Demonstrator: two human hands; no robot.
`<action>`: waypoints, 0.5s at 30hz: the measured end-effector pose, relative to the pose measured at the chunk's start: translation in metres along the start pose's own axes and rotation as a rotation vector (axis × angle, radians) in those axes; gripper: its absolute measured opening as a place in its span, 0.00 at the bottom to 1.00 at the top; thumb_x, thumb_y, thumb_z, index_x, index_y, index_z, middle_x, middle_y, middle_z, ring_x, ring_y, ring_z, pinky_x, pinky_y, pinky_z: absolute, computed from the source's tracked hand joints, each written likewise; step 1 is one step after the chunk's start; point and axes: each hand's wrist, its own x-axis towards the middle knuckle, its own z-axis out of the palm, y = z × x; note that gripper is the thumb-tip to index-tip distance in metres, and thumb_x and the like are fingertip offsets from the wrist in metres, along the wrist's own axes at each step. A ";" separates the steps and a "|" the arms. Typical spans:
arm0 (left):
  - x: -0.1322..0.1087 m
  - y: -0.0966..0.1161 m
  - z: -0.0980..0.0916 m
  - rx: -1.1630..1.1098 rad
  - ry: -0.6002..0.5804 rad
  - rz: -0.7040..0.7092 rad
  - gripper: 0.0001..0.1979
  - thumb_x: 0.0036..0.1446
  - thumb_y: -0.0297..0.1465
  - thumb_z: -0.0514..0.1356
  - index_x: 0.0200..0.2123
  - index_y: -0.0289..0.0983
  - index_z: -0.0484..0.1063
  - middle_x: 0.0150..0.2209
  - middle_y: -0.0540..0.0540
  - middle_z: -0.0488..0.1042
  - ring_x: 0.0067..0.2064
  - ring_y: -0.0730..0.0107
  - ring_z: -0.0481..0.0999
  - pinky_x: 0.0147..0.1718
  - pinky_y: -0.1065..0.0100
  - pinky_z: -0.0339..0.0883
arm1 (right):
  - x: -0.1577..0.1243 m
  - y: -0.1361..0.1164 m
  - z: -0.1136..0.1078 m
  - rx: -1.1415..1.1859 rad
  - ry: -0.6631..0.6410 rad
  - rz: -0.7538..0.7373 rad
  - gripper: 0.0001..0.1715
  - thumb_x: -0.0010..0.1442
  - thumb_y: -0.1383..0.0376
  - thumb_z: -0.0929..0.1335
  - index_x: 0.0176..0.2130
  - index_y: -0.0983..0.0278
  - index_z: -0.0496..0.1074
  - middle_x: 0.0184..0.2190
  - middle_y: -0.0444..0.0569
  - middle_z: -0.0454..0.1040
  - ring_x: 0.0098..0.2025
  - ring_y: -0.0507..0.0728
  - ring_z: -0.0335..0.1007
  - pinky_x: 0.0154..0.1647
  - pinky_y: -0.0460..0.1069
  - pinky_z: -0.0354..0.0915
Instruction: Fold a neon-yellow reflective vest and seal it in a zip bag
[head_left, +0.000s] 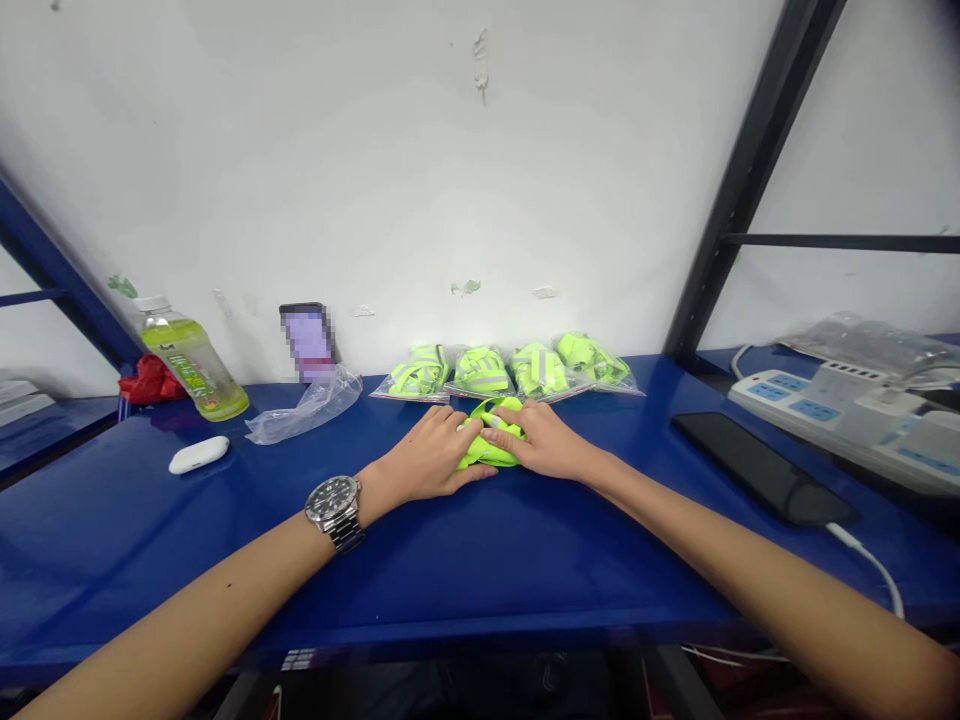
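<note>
Bare forearms point(195, 605) slant in from the lower corners over the blue table point(480, 565), a metal-band watch point(335, 510) circling the left wrist. They converge near mid-table, where the left hand point(426, 455) and the right hand point(547, 440) are both closed about one bundle of lime-yellow fabric point(487, 455), the right thumb lying over it and the left thumb running along its near edge; holding it from two sides probably keeps such soft cloth gathered. Just beyond, four bagged bundles point(481, 372) sit in a row near the foot of the wall point(480, 200), perhaps set back to leave room in front. An upright phone point(309, 338) leans against that wall, likely so its screen faces the person, with crumpled clear plastic point(309, 410) lying in front of it. Another phone, a dark one point(763, 468), lies flat at right with a white cable point(870, 555) plugged in, presumably to charge. As for the fabric, it looks vivid, limp and creased; a narrow strip loops up at its far edge, while the fingers hide much of its shape. Its bagged neighbours share the colour, and pale grey bands show through their transparent film.
</note>
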 end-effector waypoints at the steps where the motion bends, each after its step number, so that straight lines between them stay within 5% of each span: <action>1: 0.002 0.000 -0.001 0.016 -0.013 0.000 0.24 0.65 0.47 0.45 0.45 0.33 0.66 0.39 0.38 0.71 0.42 0.56 0.70 0.46 0.57 0.61 | -0.002 0.000 -0.001 0.011 -0.004 0.002 0.27 0.67 0.51 0.57 0.45 0.68 0.72 0.32 0.53 0.73 0.38 0.60 0.66 0.40 0.53 0.61; 7: 0.008 -0.001 -0.003 0.033 -0.075 0.000 0.21 0.66 0.43 0.45 0.45 0.31 0.66 0.31 0.40 0.71 0.36 0.56 0.71 0.42 0.59 0.63 | -0.017 0.002 -0.006 0.074 -0.032 -0.027 0.40 0.58 0.45 0.67 0.61 0.61 0.58 0.48 0.56 0.71 0.48 0.63 0.63 0.45 0.55 0.63; 11: 0.011 -0.003 -0.011 -0.064 -0.104 -0.056 0.21 0.64 0.43 0.49 0.49 0.32 0.65 0.30 0.42 0.71 0.32 0.60 0.71 0.34 0.64 0.62 | -0.017 0.004 -0.008 0.071 -0.010 -0.087 0.26 0.62 0.53 0.66 0.56 0.61 0.63 0.47 0.55 0.72 0.46 0.62 0.64 0.43 0.54 0.63; 15: 0.011 -0.005 -0.023 -0.303 -0.093 -0.152 0.20 0.62 0.48 0.51 0.36 0.36 0.67 0.22 0.50 0.66 0.23 0.70 0.65 0.24 0.69 0.53 | -0.010 0.004 -0.008 0.339 -0.010 -0.059 0.18 0.62 0.53 0.66 0.44 0.64 0.68 0.36 0.49 0.74 0.35 0.56 0.69 0.35 0.48 0.63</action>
